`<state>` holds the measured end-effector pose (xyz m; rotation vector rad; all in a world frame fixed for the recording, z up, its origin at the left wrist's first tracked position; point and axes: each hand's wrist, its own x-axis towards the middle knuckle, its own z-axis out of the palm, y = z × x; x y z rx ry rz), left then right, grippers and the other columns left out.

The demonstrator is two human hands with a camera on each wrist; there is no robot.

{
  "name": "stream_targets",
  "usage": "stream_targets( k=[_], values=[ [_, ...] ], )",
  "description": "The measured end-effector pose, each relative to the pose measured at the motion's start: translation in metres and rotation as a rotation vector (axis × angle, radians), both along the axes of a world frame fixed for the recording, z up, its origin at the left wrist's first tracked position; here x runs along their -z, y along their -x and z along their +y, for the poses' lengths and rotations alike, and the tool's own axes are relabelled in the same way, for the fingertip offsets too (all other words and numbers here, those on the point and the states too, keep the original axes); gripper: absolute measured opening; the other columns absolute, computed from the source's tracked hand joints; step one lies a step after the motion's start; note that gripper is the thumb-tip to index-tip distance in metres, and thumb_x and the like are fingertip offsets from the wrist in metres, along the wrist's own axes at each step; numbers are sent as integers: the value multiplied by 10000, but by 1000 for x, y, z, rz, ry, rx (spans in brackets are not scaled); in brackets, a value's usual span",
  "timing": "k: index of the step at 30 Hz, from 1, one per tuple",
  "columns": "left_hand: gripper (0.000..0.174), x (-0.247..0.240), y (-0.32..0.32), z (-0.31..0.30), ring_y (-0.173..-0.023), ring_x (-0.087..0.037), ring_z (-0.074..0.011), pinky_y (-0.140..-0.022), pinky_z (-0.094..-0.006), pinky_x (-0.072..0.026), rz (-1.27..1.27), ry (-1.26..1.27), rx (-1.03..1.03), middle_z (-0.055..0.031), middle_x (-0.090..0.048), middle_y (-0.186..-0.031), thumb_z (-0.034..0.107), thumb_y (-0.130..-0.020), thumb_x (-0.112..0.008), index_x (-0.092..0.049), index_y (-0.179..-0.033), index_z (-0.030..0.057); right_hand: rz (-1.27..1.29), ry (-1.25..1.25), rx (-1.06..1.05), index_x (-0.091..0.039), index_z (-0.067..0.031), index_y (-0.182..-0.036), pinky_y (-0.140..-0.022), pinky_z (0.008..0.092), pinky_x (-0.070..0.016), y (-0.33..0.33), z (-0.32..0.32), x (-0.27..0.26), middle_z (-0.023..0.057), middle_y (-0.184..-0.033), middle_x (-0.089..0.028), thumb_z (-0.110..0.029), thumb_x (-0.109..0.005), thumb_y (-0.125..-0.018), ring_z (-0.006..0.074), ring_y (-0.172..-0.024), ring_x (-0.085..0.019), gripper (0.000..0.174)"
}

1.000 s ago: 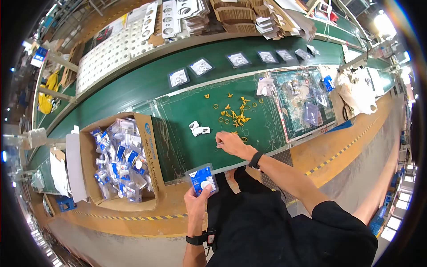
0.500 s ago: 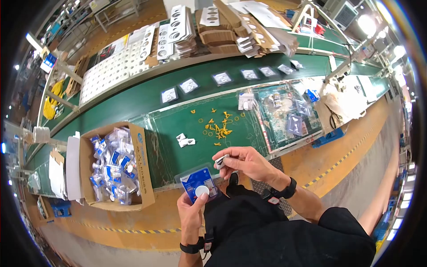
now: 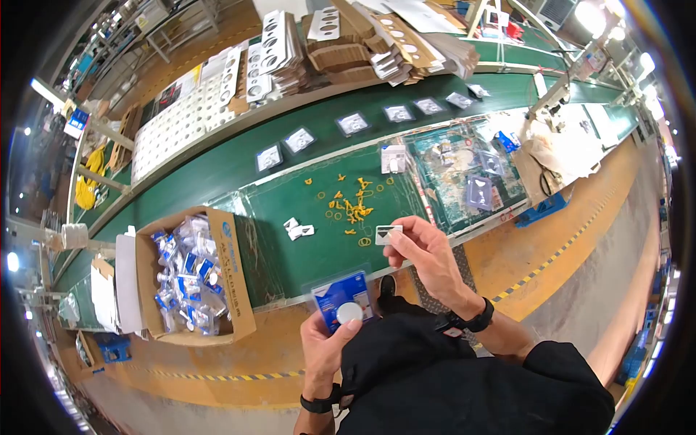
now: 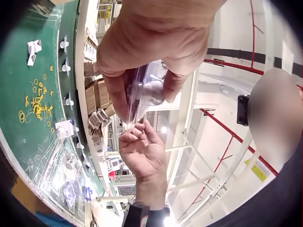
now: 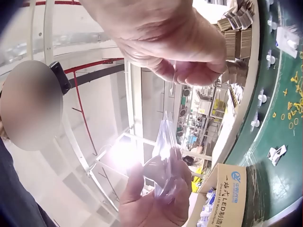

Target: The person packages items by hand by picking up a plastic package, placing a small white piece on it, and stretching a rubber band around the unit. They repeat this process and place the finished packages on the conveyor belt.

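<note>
Low in the head view my left hand (image 3: 325, 344) grips a clear blister pack (image 3: 341, 296) with a blue card inside, thumb over a round white piece. In the left wrist view the pack (image 4: 137, 97) is edge-on between fingers and thumb. My right hand (image 3: 431, 261), up and to the right of the pack, pinches a small white card (image 3: 384, 230) with a dark triangle on it. Similar white folded cards (image 3: 299, 230) lie on the green table (image 3: 279, 264). Yellow rings and small yellow pieces (image 3: 355, 208) are scattered beyond the right hand.
An open carton (image 3: 235, 279) of blister packs stands at the left. A row of clear packs (image 3: 353, 123) lies along the green strip at the back, with cardboard stacks (image 3: 341, 58) behind. At the right are a clear-covered work area (image 3: 464, 167) and scissors (image 3: 545, 176).
My right hand has come up from the table with the small white card, then shifted right with the card turned flat to view. The left hand keeps its hold on the pack.
</note>
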<state>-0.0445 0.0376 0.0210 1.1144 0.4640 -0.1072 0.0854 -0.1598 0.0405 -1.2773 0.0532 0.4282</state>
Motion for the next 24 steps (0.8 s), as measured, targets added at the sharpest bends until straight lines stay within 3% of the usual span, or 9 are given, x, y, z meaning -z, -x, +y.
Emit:
stream_targets(
  k=[4, 7, 8, 11, 12, 15, 18, 21, 24],
  values=[
    [272, -10, -7, -15, -859, -623, -56, -784, -217, -504, 30, -145, 65, 3, -717, -961, 112, -869, -824, -716, -1086, -10, -91, 75, 47, -566, 11, -1143, -684, 229, -505, 17, 19, -1, 112, -1113, -727, -101, -594, -1036, 54, -801, -612, 157],
    [258, -5, -6, -20, -843, -610, -49, -751, -209, -490, 17, -146, -4, 9, -712, -954, 113, -882, -813, -716, -1088, -7, -200, 214, 12, -560, 20, -1137, -778, 240, -547, 36, 23, -3, 132, -1195, -715, -61, -572, -1038, 69, -899, -656, 128],
    [256, -3, -6, -22, -837, -609, -50, -747, -210, -488, 11, -144, -20, 8, -712, -954, 114, -883, -812, -716, -1088, -6, -205, 219, 8, -555, 25, -1143, -896, 276, -551, 40, 23, -7, 164, -1282, -681, -40, -566, -1034, 122, -1054, -664, 128],
    [250, -1, -5, -29, -825, -610, -54, -745, -214, -487, -8, -138, -68, 4, -715, -953, 113, -885, -810, -718, -1086, -5, -451, 323, -13, -548, 16, -1159, -950, 308, -538, 50, 26, 6, 196, -1335, -647, -24, -576, -1024, 166, -1164, -638, 143],
    [248, -1, -6, -32, -827, -613, -56, -750, -216, -490, -18, -137, -80, 2, -717, -954, 110, -886, -809, -719, -1086, -6, -426, 307, 4, -576, 4, -1140, -976, 328, -527, 50, 26, 5, 216, -1363, -624, -9, -603, -1003, 199, -1220, -619, 140],
    [248, 6, -7, -37, -836, -624, -63, -764, -226, -500, -21, -201, -123, -7, -723, -960, 97, -882, -808, -720, -1087, -11, -702, 497, 38, -614, 2, -1115, -934, 313, -549, 45, 21, 12, 195, -1344, -640, -10, -640, -978, 209, -1211, -632, 140],
    [265, 8, -8, -44, -851, -640, -78, -789, -230, -514, -7, -244, -86, -18, -724, -976, 79, -875, -802, -713, -1105, -17, -505, 477, 47, -644, -7, -1135, -723, 233, -558, 40, 21, 16, 125, -1232, -688, -31, -658, -973, 134, -1053, -668, 165],
    [253, 12, -6, -45, -861, -655, -95, -809, -248, -536, 16, -236, -66, -29, -723, -975, 72, -877, -792, -710, -1098, -19, -435, 280, 80, -594, -20, -1226, -701, 234, -535, 34, 11, 32, 83, -1107, -709, -76, -606, -1023, 89, -930, -656, 211],
    [225, 15, -5, -46, -867, -666, -104, -818, -268, -548, 46, -114, -69, -31, -725, -978, 56, -876, -789, -710, -1074, -14, -59, 11, 115, -541, -26, -1286, -675, 233, -523, 23, -2, 22, 98, -1029, -721, -82, -599, -1029, 84, -839, -657, 269]
  ],
)
